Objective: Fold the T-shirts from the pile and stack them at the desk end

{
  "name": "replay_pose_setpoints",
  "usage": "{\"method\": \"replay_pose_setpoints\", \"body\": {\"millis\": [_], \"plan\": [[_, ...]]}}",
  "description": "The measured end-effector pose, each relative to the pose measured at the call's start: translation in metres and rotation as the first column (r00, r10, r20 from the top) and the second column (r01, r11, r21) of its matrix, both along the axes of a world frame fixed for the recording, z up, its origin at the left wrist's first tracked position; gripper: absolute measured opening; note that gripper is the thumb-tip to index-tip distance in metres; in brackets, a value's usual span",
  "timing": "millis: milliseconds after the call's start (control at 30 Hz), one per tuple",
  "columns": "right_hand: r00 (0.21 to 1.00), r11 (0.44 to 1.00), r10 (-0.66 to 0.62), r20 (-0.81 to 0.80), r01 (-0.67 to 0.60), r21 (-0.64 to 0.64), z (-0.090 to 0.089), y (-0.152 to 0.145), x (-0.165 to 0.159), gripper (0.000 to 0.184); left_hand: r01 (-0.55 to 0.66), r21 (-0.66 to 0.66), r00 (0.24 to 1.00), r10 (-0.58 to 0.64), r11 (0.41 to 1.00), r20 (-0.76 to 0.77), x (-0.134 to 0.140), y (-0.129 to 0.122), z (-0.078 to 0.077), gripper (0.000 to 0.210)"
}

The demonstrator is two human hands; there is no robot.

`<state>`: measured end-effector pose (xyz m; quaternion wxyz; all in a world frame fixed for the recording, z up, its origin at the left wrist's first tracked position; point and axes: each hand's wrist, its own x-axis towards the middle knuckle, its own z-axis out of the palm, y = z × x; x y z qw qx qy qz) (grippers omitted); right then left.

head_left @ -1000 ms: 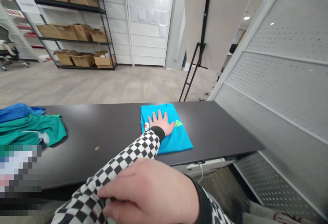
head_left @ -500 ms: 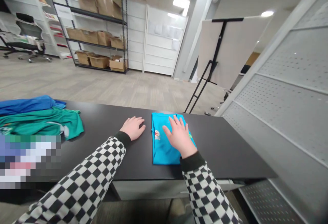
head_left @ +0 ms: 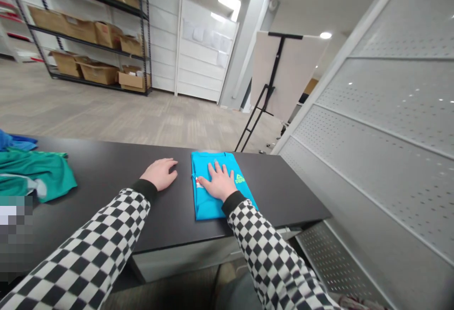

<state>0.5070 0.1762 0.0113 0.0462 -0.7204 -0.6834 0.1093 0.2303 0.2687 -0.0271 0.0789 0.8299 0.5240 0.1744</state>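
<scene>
A bright blue T-shirt, folded into a neat rectangle, lies flat on the dark tabletop. Green lettering shows near its right edge, and a small white and red patch is partly covered on its left. My right hand rests on the upper middle of the shirt, palm down with its fingers spread. To the left of the shirt, my left hand is over the bare tabletop, apart from the cloth. It is empty, its fingers loosely stretched out.
Crumpled green clothing and a blue garment lie at the table's left end. A grey perforated panel borders the right side. Beyond the table stand an easel board and a shelf rack with cardboard boxes.
The view has swung to the right, so everything sits further left. My right hand has shifted leftward across the shirt, uncovering the green lettering. My left hand stays beside the shirt.
</scene>
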Motion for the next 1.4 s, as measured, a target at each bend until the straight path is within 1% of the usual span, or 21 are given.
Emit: {"method": "replay_pose_setpoints", "body": {"millis": [67,167,300,500,567,633,767,933,1233,1400], "plan": [[1.000,1.000,-0.012,0.001,0.012,-0.006,0.001,0.003,0.013,0.104,0.007,-0.017,1.000,-0.007,1.000,-0.013,-0.002,0.002,-0.003,0.071],[0.999,0.999,-0.043,0.006,0.043,-0.007,0.003,0.006,0.044,0.103,0.028,-0.033,1.000,-0.028,0.999,-0.004,-0.005,0.008,-0.009,0.077],[0.997,0.997,-0.071,0.029,0.071,-0.009,0.003,0.007,0.098,0.102,0.046,-0.033,0.999,-0.045,0.998,0.019,-0.008,0.015,-0.015,0.081],[0.986,0.988,-0.143,0.091,0.148,-0.044,0.005,0.006,0.183,0.096,0.062,-0.023,0.997,-0.061,0.998,0.036,-0.011,0.019,-0.021,0.079],[0.984,0.987,-0.145,0.108,0.151,-0.049,0.005,0.005,0.206,0.094,0.054,-0.013,0.998,-0.054,0.998,0.034,-0.012,0.020,-0.022,0.078],[0.983,0.988,-0.141,0.120,0.147,-0.047,0.005,0.004,0.222,0.092,0.056,-0.011,0.998,-0.056,0.998,0.022,-0.013,0.021,-0.023,0.079],[0.978,0.987,-0.146,0.152,0.154,-0.041,0.002,0.004,0.234,0.092,0.067,-0.023,0.998,-0.067,0.997,-0.004,-0.014,0.021,-0.023,0.081],[0.981,0.989,-0.128,0.148,0.138,-0.056,0.000,0.006,0.234,0.096,0.073,-0.038,0.997,-0.073,0.997,-0.012,-0.015,0.020,-0.020,0.084],[0.987,0.992,-0.104,0.124,0.112,-0.057,-0.004,0.007,0.238,0.097,0.086,-0.067,0.996,-0.088,0.994,-0.033,-0.016,0.018,-0.017,0.090],[0.984,0.991,-0.110,0.141,0.119,-0.059,-0.002,0.006,0.236,0.097,0.080,-0.070,0.996,-0.082,0.994,-0.024,-0.014,0.018,-0.015,0.089]]}}
